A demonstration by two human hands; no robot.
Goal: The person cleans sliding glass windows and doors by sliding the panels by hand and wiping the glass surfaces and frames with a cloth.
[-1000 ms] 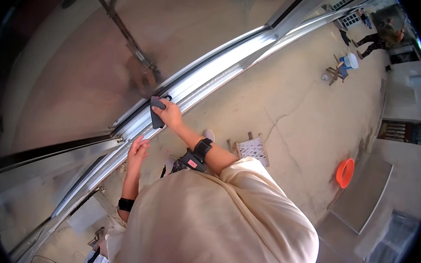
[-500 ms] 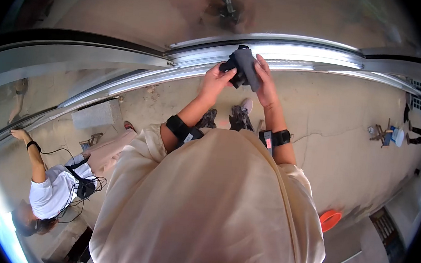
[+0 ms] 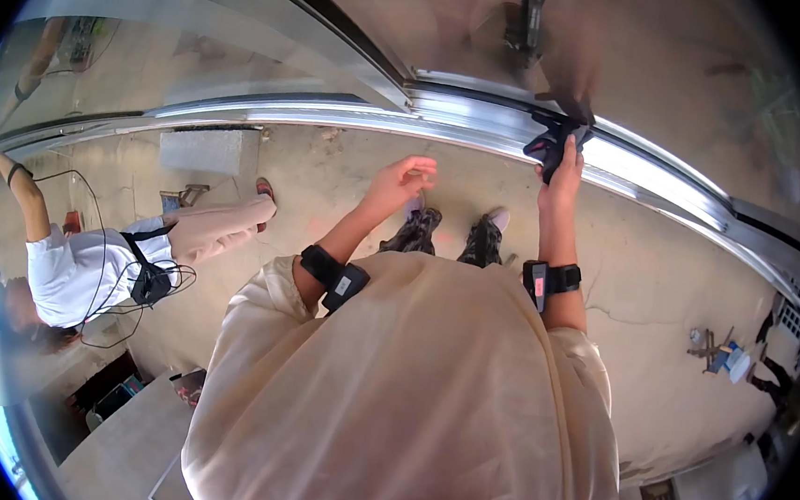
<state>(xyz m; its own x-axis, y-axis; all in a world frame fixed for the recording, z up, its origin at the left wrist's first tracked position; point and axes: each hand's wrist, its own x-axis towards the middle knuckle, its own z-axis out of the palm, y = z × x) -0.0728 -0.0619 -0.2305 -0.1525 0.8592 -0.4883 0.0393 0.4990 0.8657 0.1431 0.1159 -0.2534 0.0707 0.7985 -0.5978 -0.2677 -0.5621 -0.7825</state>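
The left hand (image 3: 399, 186) has left the cloth (image 3: 547, 149), loosely curled; the right hand (image 3: 564, 175) grips it, bunched, at the rail (image 3: 481, 117). Contents of the bucket (image 3: 737, 362) and the cloth's long axis are unclear.

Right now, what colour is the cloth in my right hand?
The cloth in your right hand looks mostly black; the head view shows it best.
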